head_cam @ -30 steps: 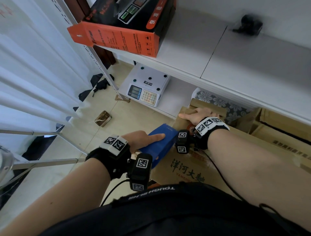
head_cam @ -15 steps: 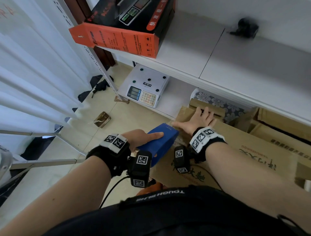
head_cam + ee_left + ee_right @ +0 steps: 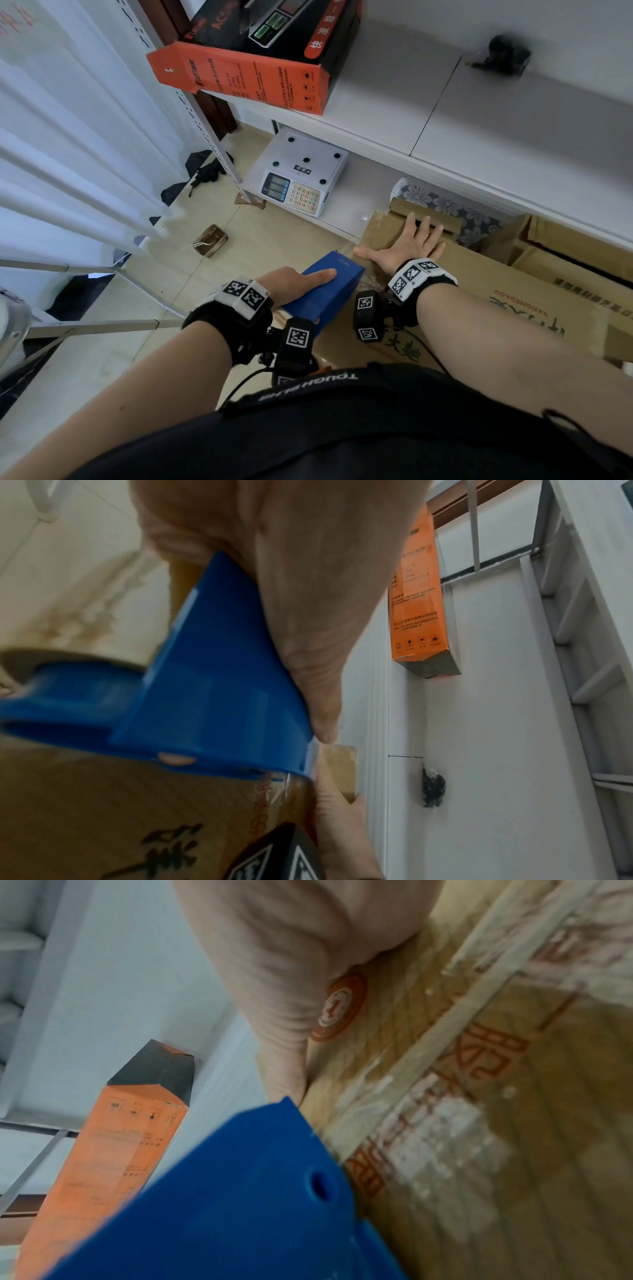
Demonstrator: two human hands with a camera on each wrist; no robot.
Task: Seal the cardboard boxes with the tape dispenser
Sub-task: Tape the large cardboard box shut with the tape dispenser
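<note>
A blue tape dispenser [image 3: 325,294] rests against the near left corner of a large brown cardboard box [image 3: 496,291] with printed lettering. My left hand [image 3: 291,284] grips the dispenser from above, index finger lying straight along its top. In the left wrist view the dispenser [image 3: 212,696] fills the middle, with clear tape running from its front edge onto the box [image 3: 85,804]. My right hand [image 3: 407,246] lies flat on the box top at its far left corner, fingers spread. The right wrist view shows the right hand [image 3: 291,988] pressed on the box [image 3: 479,1096] beside the dispenser [image 3: 240,1204].
A white shelf unit [image 3: 513,137] overhangs the box and carries an orange and black carton [image 3: 253,58]. A white weighing scale [image 3: 298,178] sits on the lower shelf. More cardboard boxes [image 3: 565,246] lie at right. A small brown object [image 3: 210,240] is on the tiled floor, white curtains [image 3: 68,137] at left.
My right hand has slid further along the box top and spread flat. The dispenser in my left hand has barely moved, still at the box's near left corner.
</note>
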